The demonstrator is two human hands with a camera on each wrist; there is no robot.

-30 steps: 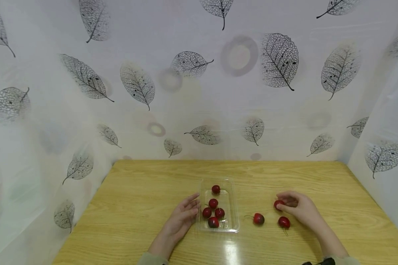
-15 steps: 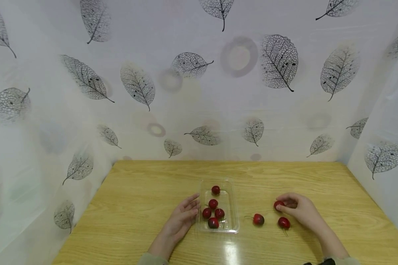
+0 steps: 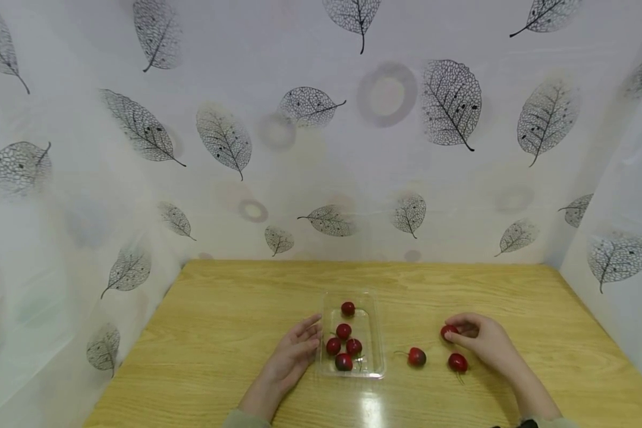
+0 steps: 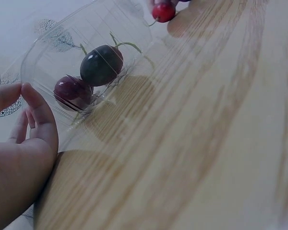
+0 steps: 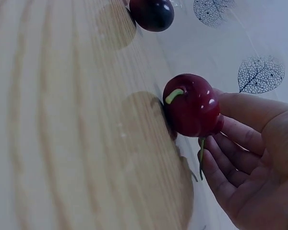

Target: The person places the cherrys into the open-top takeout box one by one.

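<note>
A clear plastic tray [image 3: 375,333] stands near the table's middle with several red cherries [image 3: 343,331] inside. My left hand [image 3: 295,355] is at the tray's left side, fingers loosely bent, the fingertips at its wall; in the left wrist view the fingertips meet the clear rim. On the right, my right hand [image 3: 484,342] pinches a cherry [image 3: 448,332] between thumb and fingers. Just in front of that hand lies a second cherry [image 3: 458,362], which mostly hides the pinched one in the right wrist view. Another cherry [image 3: 417,356], stem pointing left, lies between tray and right hand.
The wood-grain table [image 3: 246,297] reaches back to a pale leaf-printed sheet [image 3: 321,148]. Similar sheeting hangs along the left and right sides. A bright light reflection shows on the tabletop in front of the tray.
Both hands keep practically the same place and hold. The head view has shifted very slightly, so everything sits a little lower in it.
</note>
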